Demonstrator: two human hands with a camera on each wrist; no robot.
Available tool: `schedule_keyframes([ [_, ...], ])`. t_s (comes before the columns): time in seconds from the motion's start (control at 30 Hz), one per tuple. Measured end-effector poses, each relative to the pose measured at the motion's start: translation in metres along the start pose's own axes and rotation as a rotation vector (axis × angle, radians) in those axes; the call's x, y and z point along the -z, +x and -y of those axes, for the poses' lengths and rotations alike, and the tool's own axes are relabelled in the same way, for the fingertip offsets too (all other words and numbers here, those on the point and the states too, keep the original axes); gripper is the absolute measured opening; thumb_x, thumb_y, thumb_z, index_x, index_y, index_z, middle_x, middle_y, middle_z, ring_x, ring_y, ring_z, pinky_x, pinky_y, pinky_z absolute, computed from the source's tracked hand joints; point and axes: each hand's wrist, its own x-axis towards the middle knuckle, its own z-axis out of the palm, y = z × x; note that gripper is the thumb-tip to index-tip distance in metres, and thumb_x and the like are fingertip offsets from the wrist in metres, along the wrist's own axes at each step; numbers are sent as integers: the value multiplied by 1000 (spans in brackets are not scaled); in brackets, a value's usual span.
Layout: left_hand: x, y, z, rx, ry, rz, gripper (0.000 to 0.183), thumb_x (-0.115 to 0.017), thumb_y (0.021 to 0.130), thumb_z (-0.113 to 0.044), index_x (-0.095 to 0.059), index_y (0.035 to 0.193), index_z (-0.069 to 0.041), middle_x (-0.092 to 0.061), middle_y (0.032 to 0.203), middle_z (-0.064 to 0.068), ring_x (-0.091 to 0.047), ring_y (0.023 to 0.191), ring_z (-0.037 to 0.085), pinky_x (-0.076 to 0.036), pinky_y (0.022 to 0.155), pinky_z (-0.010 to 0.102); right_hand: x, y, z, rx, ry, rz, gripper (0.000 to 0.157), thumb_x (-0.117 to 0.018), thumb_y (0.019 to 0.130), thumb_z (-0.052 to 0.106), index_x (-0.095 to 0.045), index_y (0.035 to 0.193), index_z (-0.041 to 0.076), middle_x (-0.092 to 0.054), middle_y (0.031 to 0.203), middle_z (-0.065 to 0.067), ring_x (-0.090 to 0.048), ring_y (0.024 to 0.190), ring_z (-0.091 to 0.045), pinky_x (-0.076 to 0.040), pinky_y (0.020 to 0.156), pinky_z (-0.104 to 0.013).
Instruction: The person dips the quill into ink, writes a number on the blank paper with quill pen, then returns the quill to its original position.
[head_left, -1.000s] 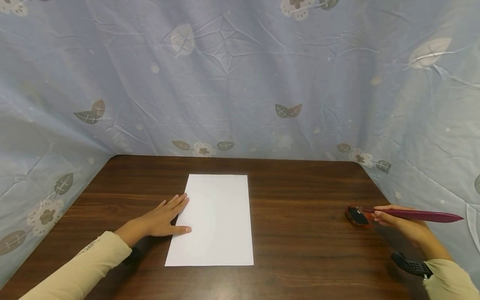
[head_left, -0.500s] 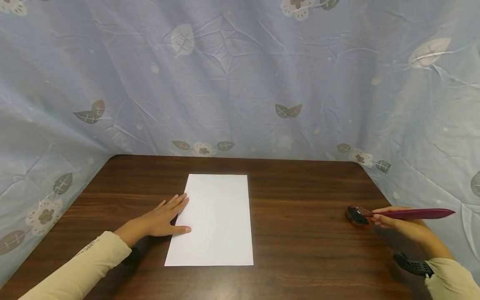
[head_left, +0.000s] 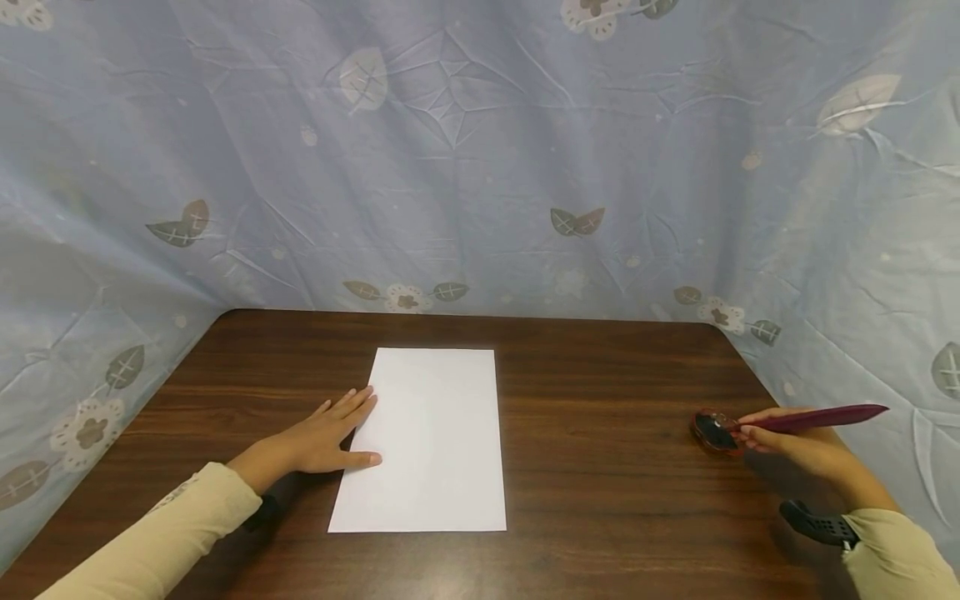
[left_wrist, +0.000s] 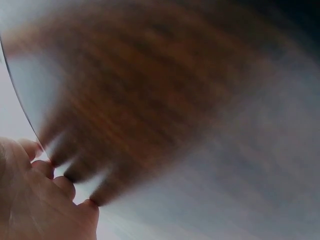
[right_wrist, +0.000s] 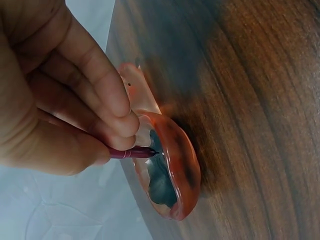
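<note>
A white sheet of paper (head_left: 442,442) lies on the dark wooden table, left of the middle. My left hand (head_left: 318,442) rests flat on its left edge, fingers spread and thumb on the sheet. At the right, my right hand (head_left: 798,442) pinches a burgundy quill pen (head_left: 832,418) between thumb and fingers. In the right wrist view its pointed tip reaches into a translucent orange dish (right_wrist: 187,170) holding dark ink (right_wrist: 162,185). The tip appears to touch the ink. The left wrist view shows only part of the left hand (left_wrist: 47,195) and blurred reflections.
The brown wooden table (head_left: 600,500) stretches between the paper and the ink dish. A pale blue curtain (head_left: 487,183) with leaves and flowers hangs behind the table and along both sides. A black strap (head_left: 817,525) circles the right wrist.
The quill pen's feather end has swung left and slightly up, while its tip stays at the dish. My right hand has shifted slightly left. The left hand and paper look still.
</note>
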Motion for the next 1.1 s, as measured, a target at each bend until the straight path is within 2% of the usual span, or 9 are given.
schedule_keyframes([
  [0.13, 0, 0, -1, -3, 0, 0, 99, -58, 86, -62, -17, 152, 0, -9, 159, 19, -7, 145, 44, -6, 111, 66, -2, 2, 1, -9, -65, -5, 29, -52, 92, -12, -72, 104, 5, -74, 90, 2, -70, 79, -7, -58, 65, -25],
  [0.3, 0, 0, 0, -7, 10, -2, 99, -57, 86, -62, -17, 152, 0, -9, 159, 19, -7, 144, 44, -6, 111, 66, -4, 4, 3, -37, -172, -19, 17, -56, 92, -8, -69, 102, -5, -73, 86, 1, -70, 75, -8, -58, 63, -27],
  [0.53, 0, 1, 1, -12, 13, -3, 99, -57, 86, -62, -17, 152, 0, -10, 159, 19, -8, 145, 43, -7, 111, 66, -3, 7, 6, -33, -223, -21, 18, -56, 91, -8, -70, 101, -1, -73, 86, 5, -69, 74, -7, -57, 61, -26],
  [0.73, 0, 0, 2, -4, 13, -5, 99, -57, 86, -63, -18, 152, 0, -10, 159, 19, -8, 144, 44, -7, 111, 66, -8, 11, 12, -70, -300, -20, 12, -57, 92, -3, -66, 99, -9, -71, 80, 2, -67, 70, -9, -56, 59, -28],
  [0.97, 0, 0, 2, -6, 19, -10, 99, -57, 86, -63, -19, 152, 0, -11, 159, 19, -9, 144, 44, -8, 111, 66, -11, 12, 17, -116, -381, -40, 19, -59, 93, 2, -62, 100, -16, -70, 78, 1, -66, 68, -9, -54, 57, -28],
  [1.1, -1, 0, 3, -8, 20, -10, 99, -57, 86, -63, -18, 152, 0, -11, 159, 19, -9, 144, 44, -8, 111, 66, -11, 13, 17, -116, -387, -34, 23, -59, 93, 3, -60, 101, -18, -70, 78, 0, -66, 68, -9, -54, 57, -28],
])
